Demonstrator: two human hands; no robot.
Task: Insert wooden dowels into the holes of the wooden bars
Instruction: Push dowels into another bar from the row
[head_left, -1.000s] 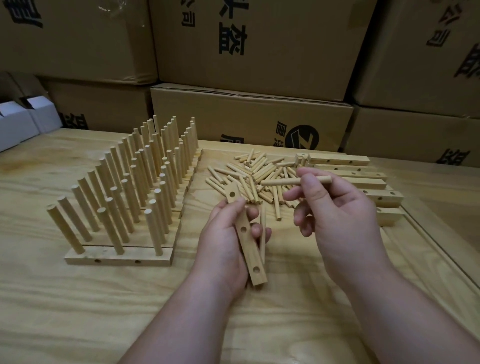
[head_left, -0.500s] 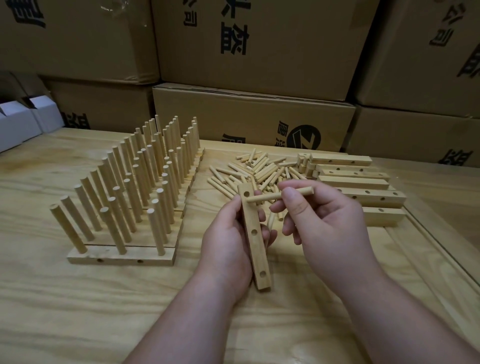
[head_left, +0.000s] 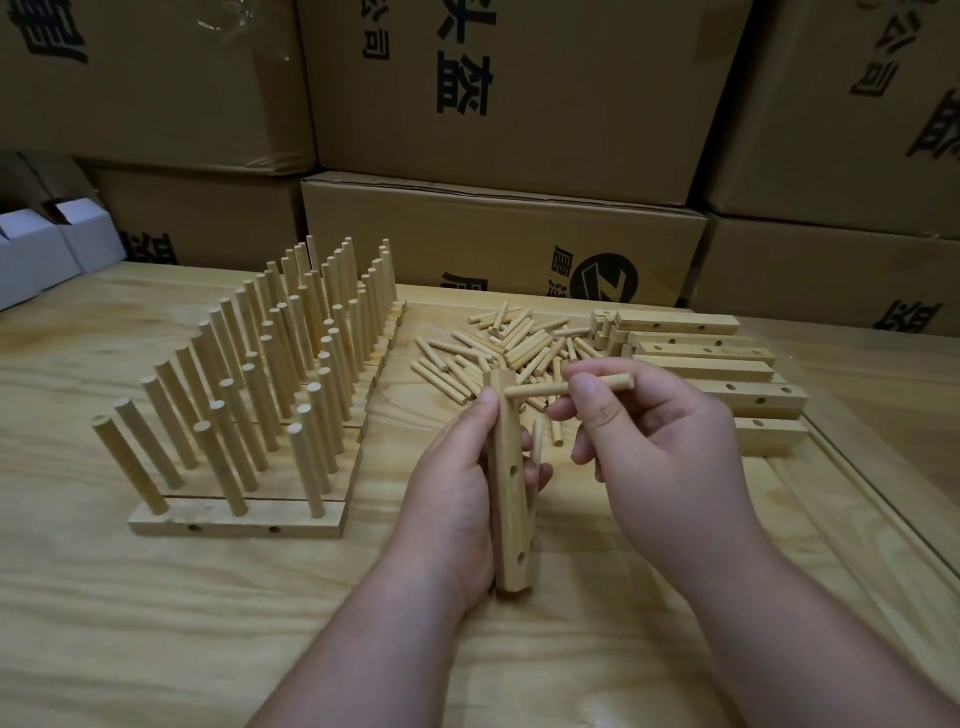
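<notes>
Dowel (head_left: 550, 388) pinched by right hand (head_left: 660, 457) meets bar (head_left: 506, 499) in left hand (head_left: 447, 499).

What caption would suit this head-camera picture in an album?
Left hand holds a wooden bar while the right hand pinches a dowel at its top hole.

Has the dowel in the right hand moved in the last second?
Yes. The dowel has shifted left, away from the stacked bars, and its tip now meets the held bar.

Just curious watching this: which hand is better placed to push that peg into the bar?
The right hand: it already pinches the peg, whose tip sits at the bar's top hole. The left hand is busy gripping the bar.
</notes>
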